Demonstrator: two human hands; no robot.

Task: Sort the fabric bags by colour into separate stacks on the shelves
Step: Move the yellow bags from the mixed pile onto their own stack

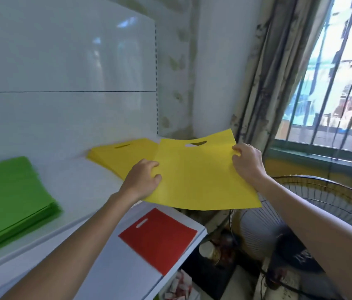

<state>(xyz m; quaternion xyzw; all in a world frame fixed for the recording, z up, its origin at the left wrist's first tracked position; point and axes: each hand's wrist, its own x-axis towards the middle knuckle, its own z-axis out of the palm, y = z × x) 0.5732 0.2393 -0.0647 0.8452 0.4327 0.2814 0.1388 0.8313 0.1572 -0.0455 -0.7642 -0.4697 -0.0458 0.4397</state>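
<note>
I hold a flat yellow fabric bag (201, 176) with a cut-out handle in the air over the right end of the upper shelf (79, 182). My left hand (143, 179) grips its left edge and my right hand (246, 162) pinches its right edge. Just behind and left of it lies a stack of yellow bags (123, 154) against the back panel. A thick stack of green bags (8, 198) sits at the left of the same shelf. A red bag (157, 237) lies on the lower shelf (127, 276).
A white back panel (62, 83) rises behind the shelves. To the right stand a caged floor fan (300, 217), a curtain (263, 72) and a barred window (330, 83). Clutter lies on the floor below the shelf end.
</note>
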